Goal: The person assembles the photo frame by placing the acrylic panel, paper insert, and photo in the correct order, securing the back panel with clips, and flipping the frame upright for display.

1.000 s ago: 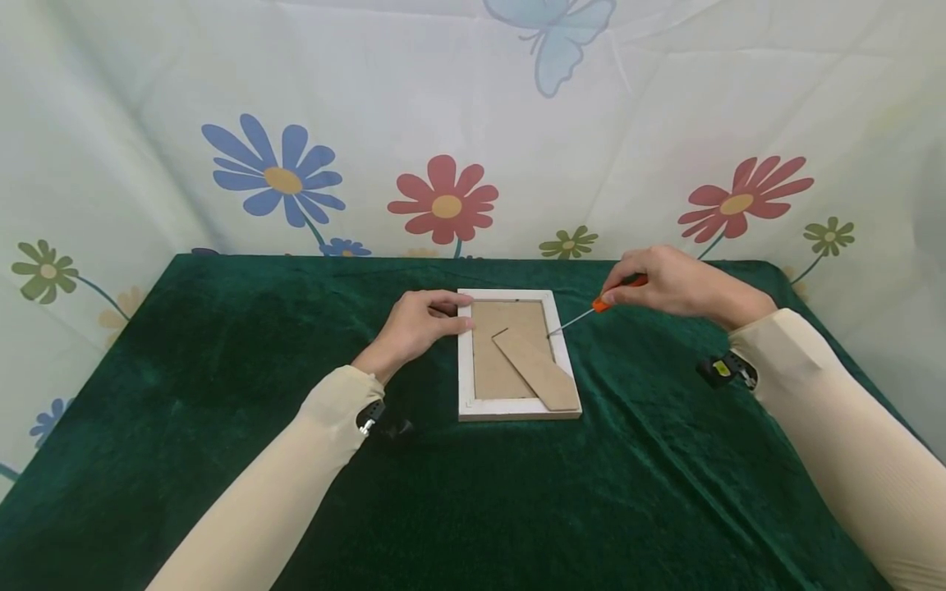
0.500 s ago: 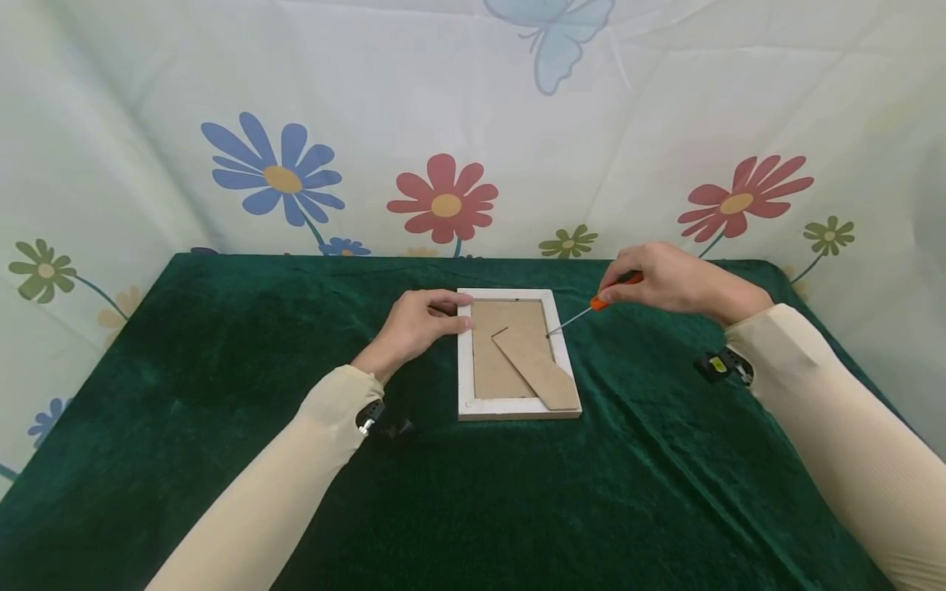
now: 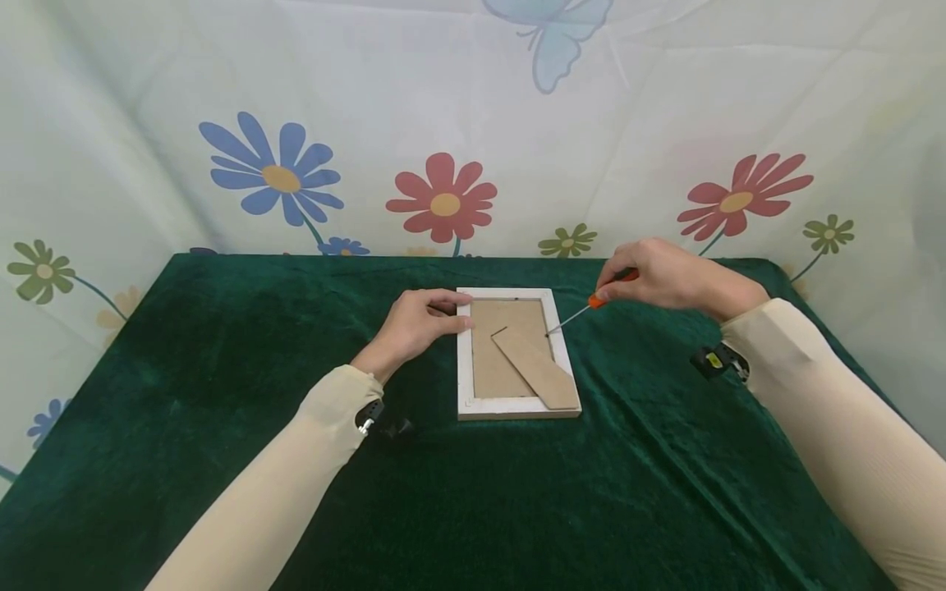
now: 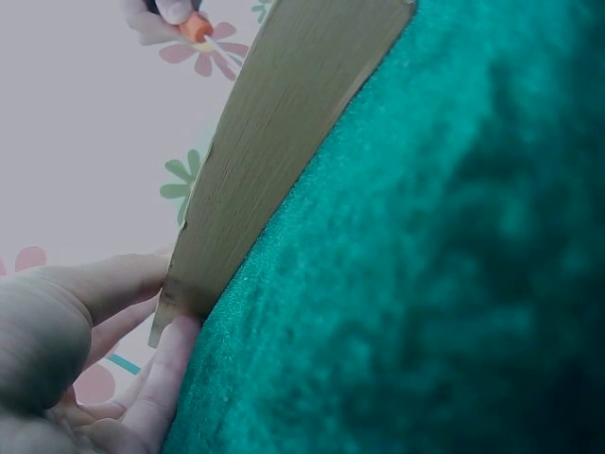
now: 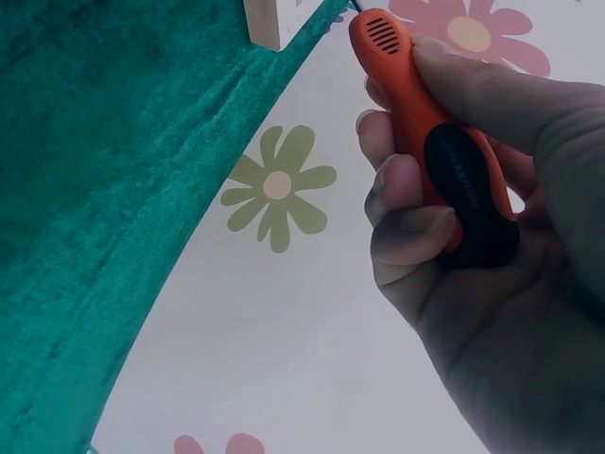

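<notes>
A picture frame [image 3: 465, 361] with a white border lies back side up. Its brown backboard [image 3: 489, 361] carries a slanted stand leg [image 3: 535, 367]. My left hand [image 3: 414, 327] holds the frame's left edge near the far corner, thumb and fingers on the border; the left wrist view shows fingertips at the end of the wooden side [image 4: 274, 132]. My right hand [image 3: 654, 275] grips a screwdriver, its orange and black handle [image 5: 406, 95] inside the curled fingers. The thin shaft [image 3: 571, 319] slants down left, its tip at the inner right edge of the border.
Dark green velvet cloth [image 3: 473, 509] covers the table, with creases right of the frame. Behind it hangs a white curtain [image 3: 355, 82] printed with flowers and a butterfly. A small dark device [image 3: 720, 361] sits at the right wrist.
My right hand and the screwdriver handle have shifted slightly up and left, while the tip stays at the border's inner right edge. The left hand and picture frame keep their place.
</notes>
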